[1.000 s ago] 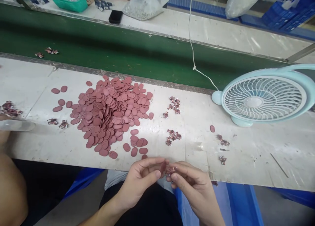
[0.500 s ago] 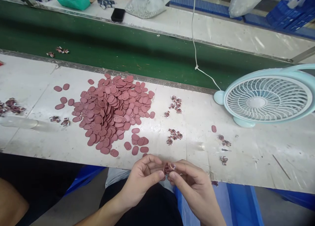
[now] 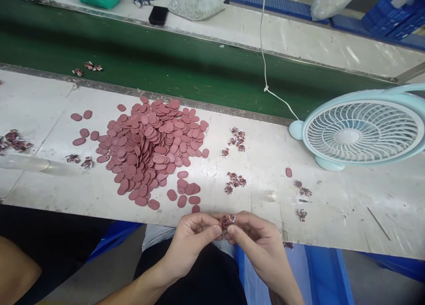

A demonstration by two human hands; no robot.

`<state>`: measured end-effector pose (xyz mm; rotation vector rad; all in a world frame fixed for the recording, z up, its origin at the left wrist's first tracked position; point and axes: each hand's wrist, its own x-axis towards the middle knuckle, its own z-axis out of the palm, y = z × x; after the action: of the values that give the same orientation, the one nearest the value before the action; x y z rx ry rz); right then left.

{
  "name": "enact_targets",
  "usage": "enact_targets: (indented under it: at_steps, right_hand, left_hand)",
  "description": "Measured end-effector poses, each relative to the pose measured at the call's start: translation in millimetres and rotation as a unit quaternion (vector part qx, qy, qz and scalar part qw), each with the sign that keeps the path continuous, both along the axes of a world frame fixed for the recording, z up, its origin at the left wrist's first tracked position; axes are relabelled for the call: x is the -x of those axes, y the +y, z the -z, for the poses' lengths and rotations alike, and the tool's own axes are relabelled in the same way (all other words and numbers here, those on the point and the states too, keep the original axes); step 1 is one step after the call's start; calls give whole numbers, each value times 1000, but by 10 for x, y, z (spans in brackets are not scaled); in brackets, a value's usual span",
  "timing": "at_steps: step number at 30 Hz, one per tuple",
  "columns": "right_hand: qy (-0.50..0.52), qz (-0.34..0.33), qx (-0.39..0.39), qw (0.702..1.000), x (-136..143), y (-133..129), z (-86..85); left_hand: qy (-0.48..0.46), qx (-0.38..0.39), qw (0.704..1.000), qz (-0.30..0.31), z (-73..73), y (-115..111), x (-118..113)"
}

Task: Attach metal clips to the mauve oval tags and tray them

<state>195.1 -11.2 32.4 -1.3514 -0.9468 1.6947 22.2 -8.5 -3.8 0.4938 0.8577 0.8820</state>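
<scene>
With my left hand [image 3: 191, 241] and my right hand [image 3: 257, 241] I hold one small maroon piece [image 3: 227, 221] between the fingertips, both hands closed narrow on it. It is at the near edge of the desk [image 3: 318, 212]. The landmark is the pile of oval maroon pieces [image 3: 146, 150]. Right of the pile lie two small clusters of crumpled maroon pieces [image 3: 236, 181], and farther right stands a light blue fan [image 3: 361, 132]. Behind the pile runs a green surface [image 3: 186, 77].

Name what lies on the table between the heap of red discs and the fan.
The head view shows two small clusters of dark-red pieces and, nearer the fan, one lone disc.
</scene>
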Motion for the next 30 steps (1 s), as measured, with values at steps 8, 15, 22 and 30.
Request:
enact_targets:
  at_steps: [8,15,22,30]
  right_hand:
    - [10,34,-12,999,26,-16,58]
    - [61,99,-12,993,85,-95,314]
    - [97,288,55,951,-535,-486,582]
    - [-75,444,47,891,-1456,-1264,804]
  left_hand:
    - [6,-1,1000,-7,-4,13,-13]
    - [66,-48,996,-42,41,10,-41]
    - [470,-348,807,80,99,421,583]
    - [608,-471,608,199,257,812,869]
